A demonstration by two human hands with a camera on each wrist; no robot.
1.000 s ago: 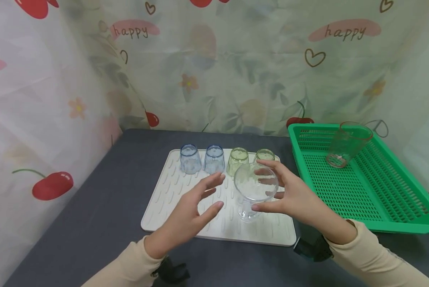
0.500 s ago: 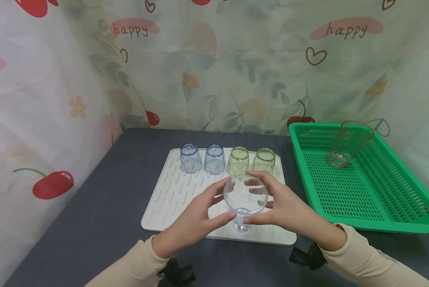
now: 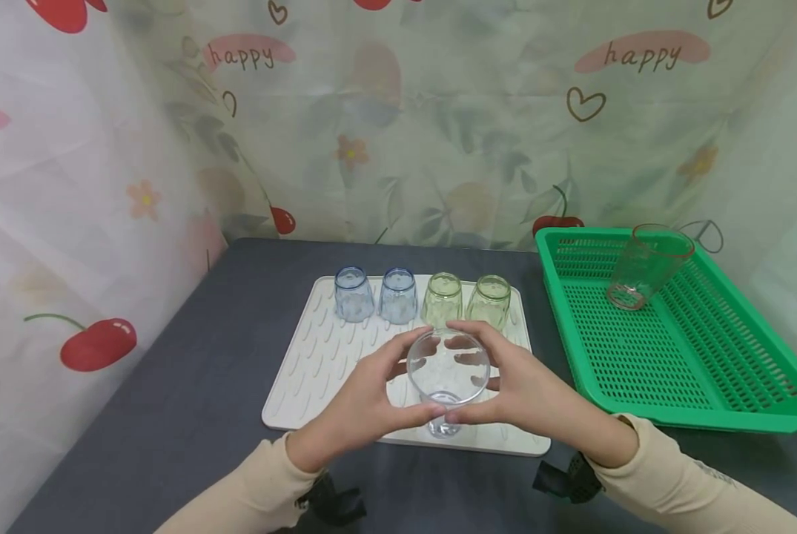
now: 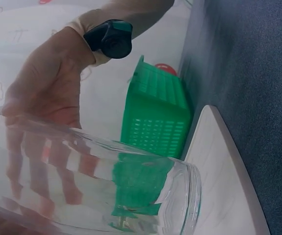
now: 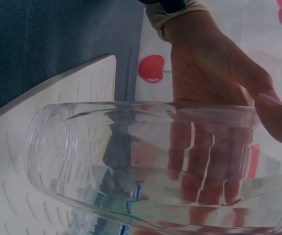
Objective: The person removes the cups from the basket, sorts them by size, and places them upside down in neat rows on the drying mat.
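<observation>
A large clear drinking glass is held between both hands over the front of a white ridged mat. My left hand grips its left side and my right hand its right side, thumbs nearly meeting at the front. The glass's wide rim faces up. In the left wrist view, the glass's thick base is close to the mat; I cannot tell if they touch. Two blue glasses and two green glasses stand in a row along the mat's back, narrow end up.
A green plastic basket stands to the right of the mat. Inside it, a tall clear glass with a reddish rim leans toward the back right. Printed cloth hangs behind the dark table.
The right hand has brought the clear glass leftward and nearer to me. The left hand, apart from it a second ago, has come against its left side and now grips it too.
</observation>
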